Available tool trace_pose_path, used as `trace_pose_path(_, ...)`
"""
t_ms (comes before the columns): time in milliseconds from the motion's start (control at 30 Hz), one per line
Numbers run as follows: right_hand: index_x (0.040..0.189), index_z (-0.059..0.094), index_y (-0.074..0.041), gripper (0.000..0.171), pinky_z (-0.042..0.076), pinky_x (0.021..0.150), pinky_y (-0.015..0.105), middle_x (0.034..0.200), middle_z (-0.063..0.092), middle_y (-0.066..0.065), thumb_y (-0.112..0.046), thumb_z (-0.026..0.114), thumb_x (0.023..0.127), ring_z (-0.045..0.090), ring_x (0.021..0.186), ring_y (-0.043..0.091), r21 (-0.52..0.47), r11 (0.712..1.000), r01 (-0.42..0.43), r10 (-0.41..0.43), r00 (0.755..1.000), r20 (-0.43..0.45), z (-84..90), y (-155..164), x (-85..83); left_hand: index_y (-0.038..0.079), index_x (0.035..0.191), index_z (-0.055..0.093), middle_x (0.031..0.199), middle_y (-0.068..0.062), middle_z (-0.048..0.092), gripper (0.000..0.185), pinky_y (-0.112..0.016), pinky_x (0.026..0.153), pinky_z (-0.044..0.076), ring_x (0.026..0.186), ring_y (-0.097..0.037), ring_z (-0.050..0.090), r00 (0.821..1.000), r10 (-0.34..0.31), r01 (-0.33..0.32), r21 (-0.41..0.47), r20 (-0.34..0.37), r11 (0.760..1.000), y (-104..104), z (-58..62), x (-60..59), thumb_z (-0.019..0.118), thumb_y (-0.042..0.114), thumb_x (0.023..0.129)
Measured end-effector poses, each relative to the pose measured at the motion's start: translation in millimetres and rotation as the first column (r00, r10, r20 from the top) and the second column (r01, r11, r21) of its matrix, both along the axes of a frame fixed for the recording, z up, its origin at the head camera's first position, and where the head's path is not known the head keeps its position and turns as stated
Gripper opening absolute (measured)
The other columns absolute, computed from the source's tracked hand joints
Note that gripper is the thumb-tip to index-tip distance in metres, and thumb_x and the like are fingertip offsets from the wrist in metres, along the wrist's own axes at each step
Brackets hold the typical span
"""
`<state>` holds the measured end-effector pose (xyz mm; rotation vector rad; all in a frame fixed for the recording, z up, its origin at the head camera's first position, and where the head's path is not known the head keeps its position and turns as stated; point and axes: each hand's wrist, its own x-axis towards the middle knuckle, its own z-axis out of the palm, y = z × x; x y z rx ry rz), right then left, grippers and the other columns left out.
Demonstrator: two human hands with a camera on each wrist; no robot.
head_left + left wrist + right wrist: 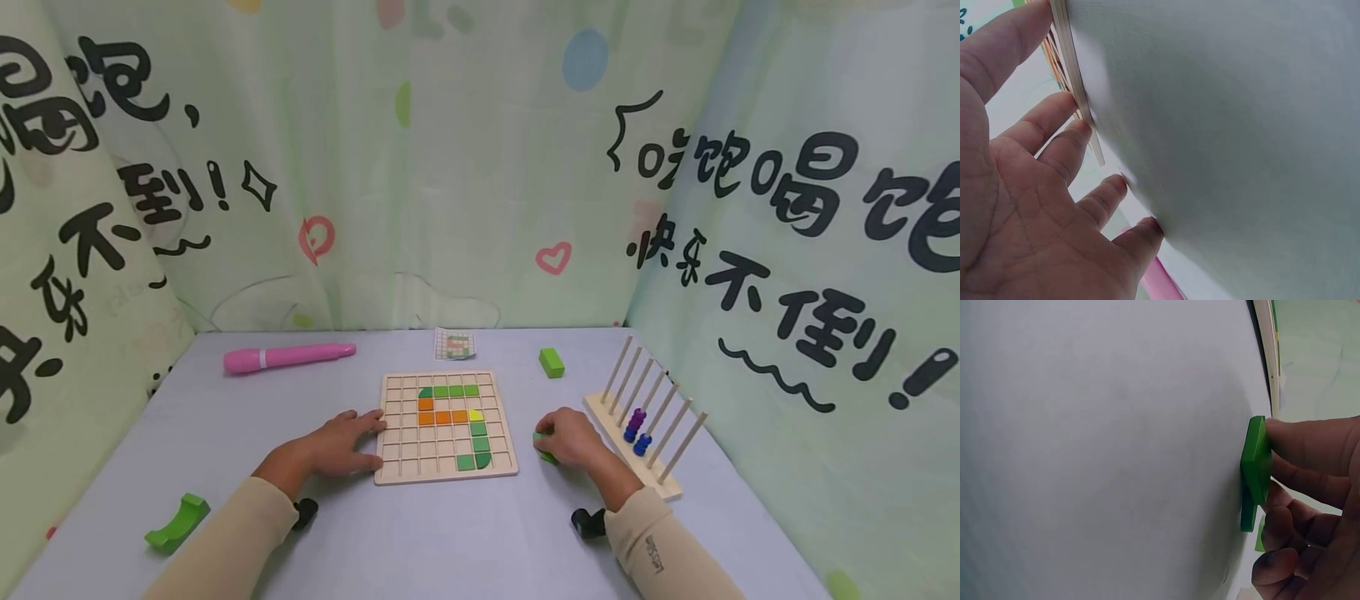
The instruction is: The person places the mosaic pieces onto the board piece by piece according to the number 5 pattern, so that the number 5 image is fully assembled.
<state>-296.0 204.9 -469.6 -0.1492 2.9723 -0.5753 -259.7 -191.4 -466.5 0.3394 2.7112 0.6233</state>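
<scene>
A wooden grid board (397, 454) lies mid-table, carrying a bent path of green, orange and yellow tiles. My left hand (337, 446) touches its left edge, thumb and fingers spread and nearly straight; in the left wrist view the fingertips meet the board's side (1072, 75). To the right of the board, my right hand (576, 437) is low over the table. The right wrist view shows its thumb and fingers pinching a green tile (1257, 459), with a darker green tile (1249, 515) right beneath it. My curled fingers partly hide both tiles.
Right of my right hand stands a wooden peg rack (600, 408) with blue and purple beads (636, 421). A green block (551, 363), a small patterned card (454, 344) and a pink pen-shaped object (288, 357) lie toward the back. A green arched piece (177, 525) sits front left.
</scene>
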Motion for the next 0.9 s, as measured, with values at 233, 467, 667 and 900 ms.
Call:
trace_pose_path(233, 0.100, 0.073, -0.009, 0.011, 0.052, 0.074, 0.039, 0.092, 0.066, 0.003, -0.014, 0.078, 0.091, 0.058, 0.083, 0.020, 0.021, 1.000, -0.013, 0.012, 1.000, 0.017, 2.3, -4.1, 1.0, 0.018, 0.157, 0.047, 0.165, -0.016, 0.037, 0.077, -0.071, 0.115, 0.032, 0.152, -0.047, 0.027, 1.000, -0.007, 0.007, 0.000, -0.005, 1.000, -0.9, 1.2, 0.7, 0.076, 0.045, 0.090)
trace_pose_path(467, 0.096, 0.064, -0.012, 0.013, 0.045, 0.066, 0.033, 0.084, 0.060, 0.002, -0.007, 0.075, 0.093, 0.054, 0.076, 0.019, -0.043, 0.998, -0.036, 0.035, 0.999, -0.033, 3.8, -9.0, 4.2, 0.017, 0.157, 0.047, 0.164, -0.018, 0.038, 0.078, -0.070, 0.115, 0.033, 0.152, -0.047, 0.027, 1.000, -0.001, 0.001, 0.002, -0.007, 1.000, -0.9, 0.6, 1.1, 0.077, 0.043, 0.090)
trace_pose_path(667, 0.102, 0.063, -0.010, 0.011, 0.047, 0.072, 0.033, 0.089, 0.060, 0.002, -0.006, 0.070, 0.096, 0.054, 0.082, 0.018, -0.135, 0.990, -0.036, 0.028, 0.998, -0.063, 4.8, -31.7, 12.2, 0.018, 0.156, 0.048, 0.164, -0.017, 0.038, 0.077, -0.069, 0.115, 0.033, 0.152, -0.047, 0.028, 1.000, 0.002, -0.002, 0.000, -0.004, 1.000, -0.5, 1.8, 1.9, 0.076, 0.044, 0.090)
trace_pose_path(900, 0.104, 0.061, -0.009, 0.009, 0.046, 0.072, 0.032, 0.090, 0.058, 0.003, -0.005, 0.066, 0.098, 0.054, 0.086, 0.019, -0.243, 0.962, -0.128, 0.131, 0.991, -0.001, 15.2, -69.6, 26.5, 0.019, 0.157, 0.047, 0.164, -0.019, 0.037, 0.078, -0.070, 0.115, 0.032, 0.152, -0.047, 0.027, 1.000, 0.011, -0.011, -0.002, 0.000, 1.000, -0.3, 1.7, 0.6, 0.077, 0.046, 0.090)
